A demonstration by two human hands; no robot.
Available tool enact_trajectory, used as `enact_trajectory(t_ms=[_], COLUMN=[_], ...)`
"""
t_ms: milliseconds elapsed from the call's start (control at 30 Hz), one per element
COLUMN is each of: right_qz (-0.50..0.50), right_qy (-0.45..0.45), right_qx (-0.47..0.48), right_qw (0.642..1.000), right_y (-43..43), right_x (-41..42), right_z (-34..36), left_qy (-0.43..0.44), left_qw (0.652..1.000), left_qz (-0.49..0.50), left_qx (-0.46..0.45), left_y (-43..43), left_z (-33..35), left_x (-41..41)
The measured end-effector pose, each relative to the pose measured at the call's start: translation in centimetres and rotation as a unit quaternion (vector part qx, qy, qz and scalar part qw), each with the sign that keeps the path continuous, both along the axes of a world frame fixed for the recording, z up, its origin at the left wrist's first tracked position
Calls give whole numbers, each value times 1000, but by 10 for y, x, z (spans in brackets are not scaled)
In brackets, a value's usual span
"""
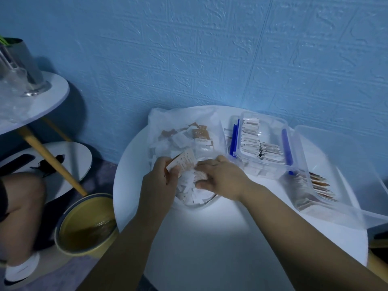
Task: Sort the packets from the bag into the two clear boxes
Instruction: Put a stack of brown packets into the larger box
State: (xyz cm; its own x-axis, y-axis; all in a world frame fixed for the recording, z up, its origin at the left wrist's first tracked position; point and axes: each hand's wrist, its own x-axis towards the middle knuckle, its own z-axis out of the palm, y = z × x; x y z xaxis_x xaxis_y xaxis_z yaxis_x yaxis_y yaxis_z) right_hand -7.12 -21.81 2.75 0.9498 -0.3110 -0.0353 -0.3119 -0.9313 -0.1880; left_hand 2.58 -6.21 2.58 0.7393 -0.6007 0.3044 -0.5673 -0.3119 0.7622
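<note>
- Two bare forearms reach in from the bottom edge over the round white table (210,238).
- Left hand (161,177) has its fingers and thumb curled round the lower end of a tan-and-white packet (185,162). The packet sticks up and to the right out of that grip, tilted.
- Right hand (222,177) lies palm down just beside the held packet, its fingers bent down into a heap of loose packets (189,192). Whether those fingers have hold of any, I cannot tell.
- A clear plastic bag (168,122) lies open on the table under and beyond both hands. White and brown packets are piled inside it, and the loose heap sits at its near end.
- A blue-clasped clear box (264,117) stands just right of the bag, with rows of white packets on edge in it.
- A larger clear box (336,148) sits further right, touching the first, with brown-edged packets at its near end.
- A yellow bin (84,223) stands on the floor left of the table.
- A lower side table (42,101) further left carries a metal cup (27,64).
</note>
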Motion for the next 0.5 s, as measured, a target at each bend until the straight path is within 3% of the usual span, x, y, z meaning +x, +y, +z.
enact_trajectory(t_ms=[167,367,500], right_qz=[-40,-34,-39], right_qy=[-57,31,16], right_qx=[38,23,58], right_qw=[997,999,997], right_y=[3,-1,0], right_x=[-13,-5,-2], right_z=[-2,3,12], left_qy=[6,9,11], left_qw=[1000,1000,999], left_qz=[-12,-7,-1], left_qx=[-9,-27,-33], left_y=[3,4,5], left_z=[-10,-11,-12], left_x=[-12,-17,-21])
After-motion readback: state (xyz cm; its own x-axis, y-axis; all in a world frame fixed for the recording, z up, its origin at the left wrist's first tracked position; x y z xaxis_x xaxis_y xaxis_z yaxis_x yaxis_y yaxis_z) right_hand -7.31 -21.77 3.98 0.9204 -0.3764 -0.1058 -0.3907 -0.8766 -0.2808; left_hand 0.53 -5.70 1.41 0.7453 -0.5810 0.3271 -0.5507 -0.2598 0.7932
